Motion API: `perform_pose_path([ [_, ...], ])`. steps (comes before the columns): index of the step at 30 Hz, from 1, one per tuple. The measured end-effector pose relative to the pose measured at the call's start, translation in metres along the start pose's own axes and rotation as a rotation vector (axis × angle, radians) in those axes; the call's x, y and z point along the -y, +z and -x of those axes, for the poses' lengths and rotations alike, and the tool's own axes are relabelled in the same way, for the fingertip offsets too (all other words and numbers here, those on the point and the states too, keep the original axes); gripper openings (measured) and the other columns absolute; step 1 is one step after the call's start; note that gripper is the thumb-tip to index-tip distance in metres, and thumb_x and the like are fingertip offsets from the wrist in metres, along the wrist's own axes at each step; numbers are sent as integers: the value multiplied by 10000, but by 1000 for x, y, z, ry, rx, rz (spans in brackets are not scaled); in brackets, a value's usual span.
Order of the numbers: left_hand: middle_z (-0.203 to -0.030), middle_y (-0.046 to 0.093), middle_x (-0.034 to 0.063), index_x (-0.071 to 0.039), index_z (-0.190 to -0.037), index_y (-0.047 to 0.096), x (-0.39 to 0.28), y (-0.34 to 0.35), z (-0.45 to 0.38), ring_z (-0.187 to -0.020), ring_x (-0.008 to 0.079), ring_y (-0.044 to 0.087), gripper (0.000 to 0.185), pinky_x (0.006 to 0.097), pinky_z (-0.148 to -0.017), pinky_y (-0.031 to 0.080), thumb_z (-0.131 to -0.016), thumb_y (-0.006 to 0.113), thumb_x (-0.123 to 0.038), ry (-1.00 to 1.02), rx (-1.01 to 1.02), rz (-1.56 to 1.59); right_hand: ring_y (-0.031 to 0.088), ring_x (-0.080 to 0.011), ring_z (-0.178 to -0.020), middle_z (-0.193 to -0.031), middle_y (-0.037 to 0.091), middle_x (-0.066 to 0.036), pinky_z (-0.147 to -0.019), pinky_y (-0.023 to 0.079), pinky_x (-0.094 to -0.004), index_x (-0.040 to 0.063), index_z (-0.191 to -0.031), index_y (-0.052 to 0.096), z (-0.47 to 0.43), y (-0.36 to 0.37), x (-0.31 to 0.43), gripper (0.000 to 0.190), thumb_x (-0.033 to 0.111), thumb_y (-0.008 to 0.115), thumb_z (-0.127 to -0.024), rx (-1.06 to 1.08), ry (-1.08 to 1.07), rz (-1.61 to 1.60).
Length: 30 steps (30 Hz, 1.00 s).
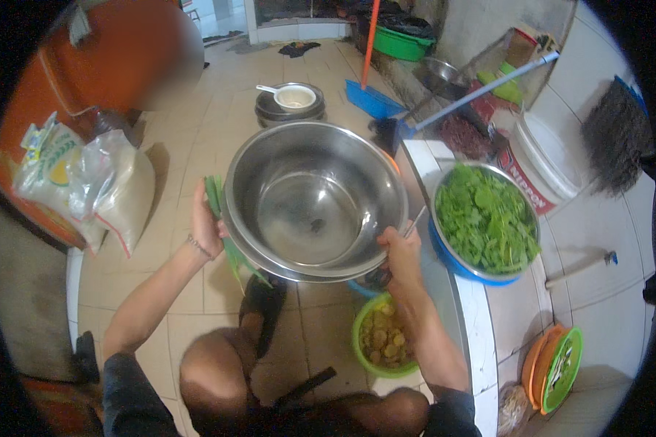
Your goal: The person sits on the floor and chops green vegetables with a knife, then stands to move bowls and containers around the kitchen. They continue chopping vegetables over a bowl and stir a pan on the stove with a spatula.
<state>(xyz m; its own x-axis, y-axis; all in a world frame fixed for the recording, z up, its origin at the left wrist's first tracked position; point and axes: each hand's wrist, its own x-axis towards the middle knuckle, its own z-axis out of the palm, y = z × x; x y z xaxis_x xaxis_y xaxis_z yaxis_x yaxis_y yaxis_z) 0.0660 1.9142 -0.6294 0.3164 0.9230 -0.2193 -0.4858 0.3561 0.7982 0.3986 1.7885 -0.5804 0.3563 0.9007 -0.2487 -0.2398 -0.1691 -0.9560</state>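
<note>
Before me a large stainless steel basin [311, 218], with a second metal rim showing beneath it, is held up between both hands. My left hand [205, 224] supports its left side and also holds green onion leaves [214, 196] against it. At the lower right rim my right hand [402, 246] grips the basin, with a thin metal utensil [415, 221], perhaps a knife, sticking up from the same fist. Inside, the top basin shows a little dark residue on its bottom. The fingers under the rims are partly hidden.
Leafy greens fill a metal bowl [486, 218] on the tiled ledge [478, 333] at right. Sliced pieces lie in a green basin [361, 360] below my right arm. Farther off are a white dipper [295, 98] on a dark pot, a blue dustpan [374, 101] and plastic sacks [126, 191].
</note>
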Motion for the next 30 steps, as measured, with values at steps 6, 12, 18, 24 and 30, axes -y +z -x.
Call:
perform_pose_path([
  [6,-621,476,-24,-131,-786,549,1,-88,-199,-429,91,330,603,238,-392,239,-781,506,-732,-12,-339,-119,380,-62,-448,-683,457,29,-350,285,-211,104,-1030,518,-39,17,27,323,59,542,-711,-186,-72,-85],
  [12,-868,607,58,-68,-1101,544,12,-131,-371,-494,95,389,670,261,-409,250,-774,575,-651,-57,-632,-374,478,-90,-642,-806,510,-6,-520,395,-228,76,-1138,463,-60,23,18,418,24,514,-726,-367,-18,110],
  [18,-1491,301,134,-110,-1479,259,6,-164,-500,-1270,288,360,1087,405,-796,376,-669,612,-744,-50,-458,-279,513,-146,-750,-934,533,-53,-656,439,-264,45,-1153,466,-71,35,8,534,-10,523,-625,-493,64,63],
  [24,-1187,555,79,-103,-1365,403,-1,-172,-533,-600,93,463,918,248,-436,292,-702,647,-689,-81,-258,-250,552,-225,-1003,-1187,544,-122,-817,483,-323,6,-1407,324,-64,46,18,758,13,575,-691,-676,264,178],
  [30,-1106,585,78,-87,-1312,438,28,-154,-523,-594,98,499,744,251,-471,377,-767,681,-531,34,-206,-165,533,-230,-1028,-1250,504,-141,-818,477,-310,15,-1448,259,-58,47,27,860,14,575,-648,-735,202,193],
])
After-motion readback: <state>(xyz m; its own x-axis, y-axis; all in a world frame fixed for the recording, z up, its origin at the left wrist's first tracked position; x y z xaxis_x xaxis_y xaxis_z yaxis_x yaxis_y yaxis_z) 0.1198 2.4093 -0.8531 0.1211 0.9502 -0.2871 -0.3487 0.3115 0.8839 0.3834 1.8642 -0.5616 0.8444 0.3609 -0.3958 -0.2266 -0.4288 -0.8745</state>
